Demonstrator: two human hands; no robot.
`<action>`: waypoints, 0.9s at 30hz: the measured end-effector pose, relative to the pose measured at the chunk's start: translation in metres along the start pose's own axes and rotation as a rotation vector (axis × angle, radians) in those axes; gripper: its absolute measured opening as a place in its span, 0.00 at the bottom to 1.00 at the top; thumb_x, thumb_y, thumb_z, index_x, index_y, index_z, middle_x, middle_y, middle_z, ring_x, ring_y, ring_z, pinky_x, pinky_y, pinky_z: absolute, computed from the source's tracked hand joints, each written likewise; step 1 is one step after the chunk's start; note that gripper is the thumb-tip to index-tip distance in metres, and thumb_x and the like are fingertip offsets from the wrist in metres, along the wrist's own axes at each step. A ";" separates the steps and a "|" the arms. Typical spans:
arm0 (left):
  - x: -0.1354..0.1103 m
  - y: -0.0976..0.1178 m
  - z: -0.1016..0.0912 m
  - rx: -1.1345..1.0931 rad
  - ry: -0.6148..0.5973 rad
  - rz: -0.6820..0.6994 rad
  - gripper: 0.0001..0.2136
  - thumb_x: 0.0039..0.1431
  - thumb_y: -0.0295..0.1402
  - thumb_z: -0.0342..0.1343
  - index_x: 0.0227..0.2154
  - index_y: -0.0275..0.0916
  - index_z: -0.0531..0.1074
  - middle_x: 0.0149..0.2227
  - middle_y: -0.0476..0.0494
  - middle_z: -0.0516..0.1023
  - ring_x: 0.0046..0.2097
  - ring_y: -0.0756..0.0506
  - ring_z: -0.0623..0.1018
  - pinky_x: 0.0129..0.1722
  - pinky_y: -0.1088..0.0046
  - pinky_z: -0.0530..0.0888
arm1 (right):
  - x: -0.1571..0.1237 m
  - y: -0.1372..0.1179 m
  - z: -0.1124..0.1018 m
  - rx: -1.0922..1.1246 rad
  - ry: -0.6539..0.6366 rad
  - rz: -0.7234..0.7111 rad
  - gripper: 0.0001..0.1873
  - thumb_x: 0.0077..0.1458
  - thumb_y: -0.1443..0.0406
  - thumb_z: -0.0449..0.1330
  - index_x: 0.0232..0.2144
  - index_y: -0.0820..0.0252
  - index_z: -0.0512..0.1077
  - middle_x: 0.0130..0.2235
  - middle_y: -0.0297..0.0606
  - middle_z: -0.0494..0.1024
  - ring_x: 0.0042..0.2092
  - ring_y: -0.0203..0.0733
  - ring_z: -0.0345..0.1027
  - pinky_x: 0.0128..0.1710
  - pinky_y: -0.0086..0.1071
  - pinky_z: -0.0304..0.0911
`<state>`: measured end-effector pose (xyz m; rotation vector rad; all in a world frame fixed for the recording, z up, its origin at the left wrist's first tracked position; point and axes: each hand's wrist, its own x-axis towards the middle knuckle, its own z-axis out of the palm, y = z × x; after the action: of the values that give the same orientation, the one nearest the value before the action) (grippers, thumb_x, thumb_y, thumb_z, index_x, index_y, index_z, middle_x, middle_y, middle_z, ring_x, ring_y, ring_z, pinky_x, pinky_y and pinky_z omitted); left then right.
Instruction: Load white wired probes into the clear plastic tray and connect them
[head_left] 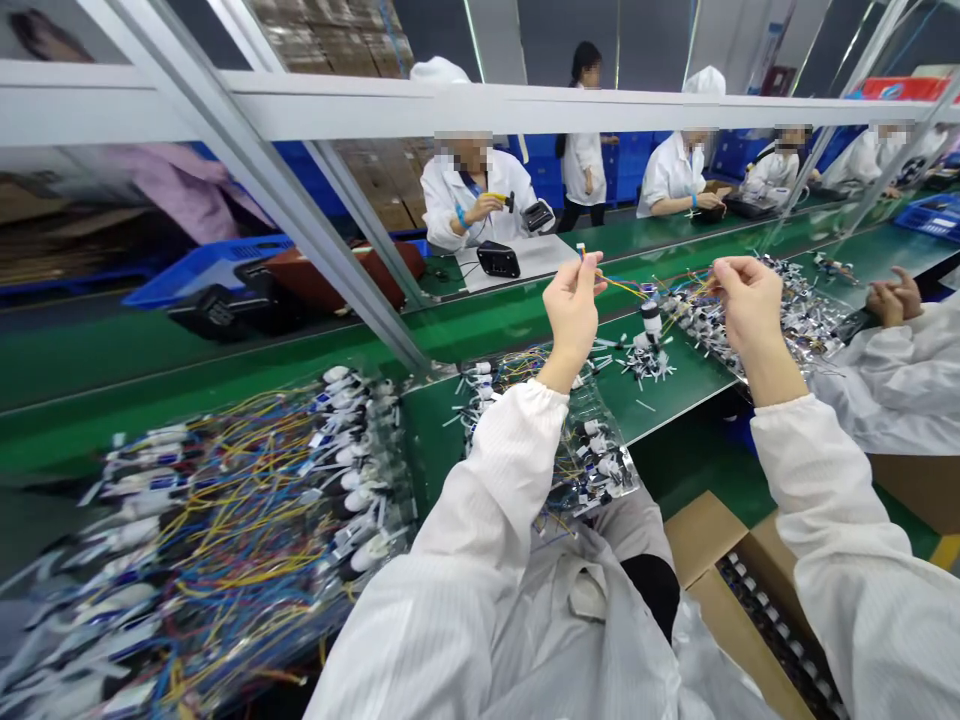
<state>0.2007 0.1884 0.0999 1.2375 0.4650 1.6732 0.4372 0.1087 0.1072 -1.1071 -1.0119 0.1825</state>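
My left hand (574, 305) is raised above the green bench (420, 340), fingers pinched on the end of a thin wire harness (626, 288) with yellow, red and blue strands and a small white connector at its tip. My right hand (746, 300) is closed on the other end of the same harness, so the wires stretch between both hands. Under them stands a small white and black cylindrical part (651, 320) among loose white connectors.
A big heap of wire harnesses (225, 520) lies at the left, a smaller bagged pile (592, 460) near my lap, another pile (795, 310) at the right. A cardboard box (742, 600) sits low right. A neighbour's hands (892, 298) rest at right; several workers sit across the bench.
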 end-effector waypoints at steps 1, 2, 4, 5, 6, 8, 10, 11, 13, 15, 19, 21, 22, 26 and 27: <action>0.007 0.002 -0.002 -0.027 0.018 -0.022 0.14 0.66 0.46 0.62 0.41 0.41 0.83 0.36 0.46 0.80 0.38 0.51 0.79 0.38 0.77 0.79 | 0.006 0.003 0.002 0.033 -0.006 0.012 0.18 0.56 0.49 0.70 0.33 0.55 0.73 0.31 0.32 0.75 0.33 0.38 0.72 0.33 0.34 0.72; 0.013 0.005 -0.004 -0.048 0.033 -0.039 0.14 0.65 0.46 0.62 0.40 0.41 0.83 0.35 0.46 0.80 0.37 0.51 0.79 0.38 0.77 0.79 | 0.011 0.005 0.005 0.063 -0.012 0.028 0.19 0.56 0.48 0.70 0.34 0.55 0.72 0.30 0.31 0.74 0.32 0.38 0.71 0.32 0.34 0.71; 0.023 0.012 -0.011 -0.066 0.051 -0.053 0.13 0.64 0.45 0.64 0.39 0.40 0.83 0.33 0.47 0.79 0.35 0.52 0.78 0.36 0.78 0.78 | 0.019 0.009 0.012 0.116 -0.018 0.060 0.22 0.54 0.46 0.71 0.34 0.54 0.70 0.30 0.30 0.73 0.31 0.37 0.70 0.31 0.34 0.71; 0.027 0.017 -0.015 -0.063 0.059 -0.052 0.12 0.64 0.44 0.64 0.39 0.40 0.83 0.31 0.48 0.78 0.33 0.52 0.77 0.35 0.79 0.77 | 0.021 0.011 0.016 0.145 -0.016 0.074 0.23 0.53 0.46 0.71 0.34 0.54 0.70 0.31 0.30 0.73 0.31 0.36 0.69 0.32 0.34 0.72; 0.030 0.023 -0.019 -0.056 0.069 -0.046 0.12 0.64 0.44 0.64 0.39 0.40 0.83 0.30 0.48 0.78 0.32 0.53 0.76 0.33 0.80 0.76 | 0.023 0.012 0.019 0.173 -0.004 0.085 0.24 0.52 0.46 0.72 0.34 0.54 0.69 0.30 0.29 0.73 0.31 0.36 0.68 0.32 0.34 0.72; 0.033 0.035 -0.030 -0.029 0.088 -0.026 0.11 0.65 0.43 0.64 0.39 0.41 0.83 0.27 0.50 0.76 0.29 0.54 0.74 0.28 0.82 0.73 | 0.024 0.016 0.024 0.200 0.016 0.097 0.24 0.53 0.45 0.71 0.34 0.54 0.68 0.30 0.28 0.72 0.30 0.35 0.66 0.31 0.34 0.71; 0.033 0.050 -0.044 0.009 0.085 0.003 0.10 0.66 0.43 0.63 0.40 0.42 0.83 0.25 0.51 0.74 0.26 0.54 0.72 0.24 0.82 0.69 | 0.021 0.022 0.028 0.176 0.002 0.104 0.22 0.55 0.46 0.70 0.33 0.54 0.67 0.29 0.27 0.71 0.28 0.34 0.65 0.28 0.33 0.68; 0.031 0.058 -0.051 0.030 0.074 0.019 0.10 0.66 0.42 0.63 0.39 0.42 0.83 0.24 0.52 0.73 0.24 0.55 0.71 0.22 0.82 0.67 | 0.019 0.026 0.028 0.151 -0.013 0.104 0.21 0.56 0.47 0.69 0.33 0.54 0.68 0.29 0.28 0.71 0.27 0.34 0.65 0.26 0.33 0.67; 0.027 0.073 -0.065 0.073 0.039 0.042 0.09 0.65 0.40 0.64 0.38 0.41 0.83 0.24 0.52 0.72 0.23 0.55 0.69 0.19 0.81 0.63 | 0.016 0.039 0.028 0.090 -0.039 0.098 0.19 0.58 0.49 0.68 0.33 0.54 0.69 0.29 0.28 0.72 0.26 0.34 0.65 0.24 0.32 0.64; 0.021 0.088 -0.077 0.107 0.008 0.041 0.07 0.64 0.38 0.65 0.36 0.40 0.83 0.24 0.52 0.72 0.21 0.56 0.68 0.18 0.80 0.60 | 0.017 0.055 0.026 -0.001 -0.047 0.097 0.17 0.60 0.50 0.67 0.34 0.55 0.69 0.29 0.29 0.73 0.26 0.33 0.64 0.24 0.31 0.60; 0.004 0.106 -0.085 0.084 -0.028 -0.040 0.06 0.65 0.36 0.65 0.34 0.40 0.83 0.22 0.53 0.69 0.19 0.57 0.63 0.17 0.78 0.54 | 0.024 0.090 0.029 -0.197 -0.083 0.168 0.15 0.64 0.51 0.64 0.35 0.55 0.68 0.29 0.28 0.72 0.28 0.31 0.63 0.28 0.31 0.61; -0.008 0.109 -0.082 0.039 -0.040 -0.118 0.06 0.66 0.36 0.64 0.35 0.40 0.82 0.21 0.54 0.67 0.19 0.57 0.60 0.17 0.78 0.52 | 0.021 0.099 0.034 -0.249 -0.109 0.199 0.14 0.62 0.53 0.66 0.35 0.55 0.69 0.29 0.29 0.72 0.31 0.32 0.64 0.33 0.32 0.64; -0.015 0.109 -0.078 0.016 -0.047 -0.161 0.06 0.66 0.36 0.64 0.35 0.39 0.82 0.21 0.54 0.66 0.19 0.57 0.59 0.17 0.78 0.52 | 0.016 0.099 0.038 -0.265 -0.126 0.194 0.15 0.59 0.55 0.68 0.36 0.56 0.70 0.31 0.32 0.74 0.34 0.34 0.66 0.37 0.34 0.66; -0.043 0.102 -0.066 -0.059 -0.095 -0.296 0.08 0.64 0.38 0.65 0.36 0.39 0.82 0.20 0.56 0.62 0.19 0.57 0.57 0.17 0.79 0.51 | -0.044 0.073 0.059 -0.242 -0.300 0.070 0.25 0.54 0.53 0.73 0.49 0.54 0.72 0.50 0.42 0.79 0.52 0.44 0.70 0.58 0.44 0.67; -0.049 0.100 -0.064 -0.070 -0.114 -0.312 0.09 0.64 0.39 0.66 0.36 0.38 0.82 0.20 0.56 0.62 0.20 0.57 0.57 0.18 0.79 0.51 | -0.068 0.062 0.066 -0.212 -0.386 0.063 0.22 0.57 0.49 0.69 0.48 0.54 0.74 0.49 0.41 0.80 0.50 0.44 0.72 0.58 0.44 0.67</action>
<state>0.0986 0.1154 0.1239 1.1381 0.4972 1.3377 0.3703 0.1428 0.0223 -1.3280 -1.3639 0.3567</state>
